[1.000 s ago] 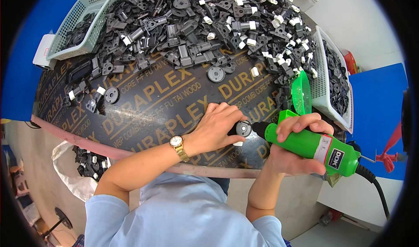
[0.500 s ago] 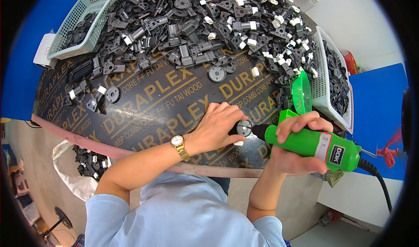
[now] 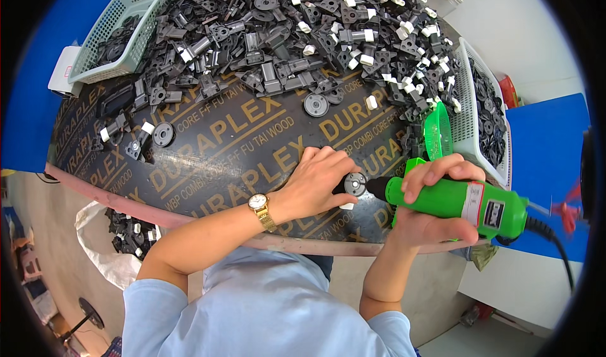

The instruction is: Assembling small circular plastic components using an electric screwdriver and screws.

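My left hand (image 3: 319, 183) presses a black plastic part with a round disc (image 3: 355, 184) against the dark board, fingers and thumb closed around it. A small white tip of this part shows beside my thumb. My right hand (image 3: 432, 199) is wrapped around a green electric screwdriver (image 3: 464, 202), tilted over to the right. Its black nose (image 3: 377, 187) points at the disc from the right; whether the bit touches it I cannot tell. A bright spot, like a metal screw head, shows at the disc's middle.
A large heap of black plastic parts (image 3: 271, 41) fills the far side. A green bowl (image 3: 437, 132) stands beyond the screwdriver. Baskets flank the heap: a pale green one (image 3: 117, 73) at left, a white one (image 3: 466, 105) at right. A white sack (image 3: 110, 256) of parts lies below left.
The screwdriver has shifted slightly right, and its body has turned a little in my hand. More of the disc's middle shows now. My left hand keeps its hold.
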The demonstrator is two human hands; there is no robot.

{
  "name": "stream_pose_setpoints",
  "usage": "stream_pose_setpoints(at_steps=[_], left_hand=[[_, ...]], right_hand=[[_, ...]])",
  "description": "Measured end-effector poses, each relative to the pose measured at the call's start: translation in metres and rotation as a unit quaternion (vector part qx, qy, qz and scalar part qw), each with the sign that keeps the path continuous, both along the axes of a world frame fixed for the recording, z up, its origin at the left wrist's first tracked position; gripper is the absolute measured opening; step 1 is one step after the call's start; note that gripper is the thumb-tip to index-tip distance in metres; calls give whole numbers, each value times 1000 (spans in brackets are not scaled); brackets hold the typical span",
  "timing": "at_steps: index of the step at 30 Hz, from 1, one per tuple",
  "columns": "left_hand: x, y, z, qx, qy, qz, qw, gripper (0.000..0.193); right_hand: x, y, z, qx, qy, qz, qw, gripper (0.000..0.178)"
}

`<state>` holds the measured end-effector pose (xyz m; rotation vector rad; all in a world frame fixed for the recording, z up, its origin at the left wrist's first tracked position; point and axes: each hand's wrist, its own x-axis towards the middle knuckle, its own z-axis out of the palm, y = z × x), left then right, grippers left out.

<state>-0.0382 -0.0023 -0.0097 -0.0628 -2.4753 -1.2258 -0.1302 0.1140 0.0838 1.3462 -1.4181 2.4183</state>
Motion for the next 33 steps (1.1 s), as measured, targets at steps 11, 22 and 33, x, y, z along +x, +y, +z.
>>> stream_pose_setpoints(at_steps=[11, 22, 33], left_hand=[[0, 1, 0, -4, -13, -10, 1000, 45], [1, 2, -4, -22, 26, 4, 999, 51], [1, 2, -3, -4, 102, 46, 994, 24]], right_hand=[[2, 6, 4, -16, 16, 2, 1000, 79], [-1, 2, 0, -22, 21, -28, 999, 77], [4, 15, 10, -55, -21, 0, 998, 87]])
